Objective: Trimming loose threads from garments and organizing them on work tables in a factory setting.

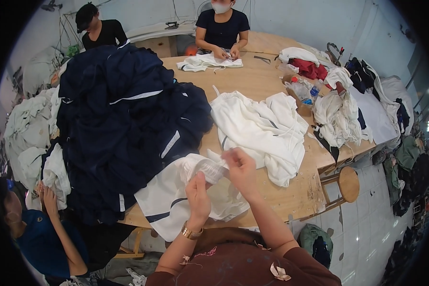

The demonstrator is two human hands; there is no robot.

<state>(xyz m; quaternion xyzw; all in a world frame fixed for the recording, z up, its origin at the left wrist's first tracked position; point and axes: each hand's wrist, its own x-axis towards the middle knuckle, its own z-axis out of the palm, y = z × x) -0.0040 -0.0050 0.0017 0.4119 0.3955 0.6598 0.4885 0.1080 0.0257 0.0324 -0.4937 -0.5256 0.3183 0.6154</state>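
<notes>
A white garment (169, 190) with a dark navy stripe and a gathered elastic waistband (209, 169) lies partly over the near table edge. My left hand (198, 199) is closed on it just below the waistband, thumb up. At the band's right end my right hand (242, 172) is closed in a pinch, its fingertips slightly blurred; what lies between them is too small to make out. Just beyond my hands rests a heap of white garments (262, 131) with drawstrings. On the left, a tall pile of navy garments (124, 119) with white trim touches the white one.
Across the wooden table (291, 200), a masked person (222, 31) handles a white garment (202, 62); small scissors (262, 59) lie nearby. Other people work at far left and near left. A box of odds and ends (302, 93) and more clothes stand right. A wooden stool (349, 184) is beside the table.
</notes>
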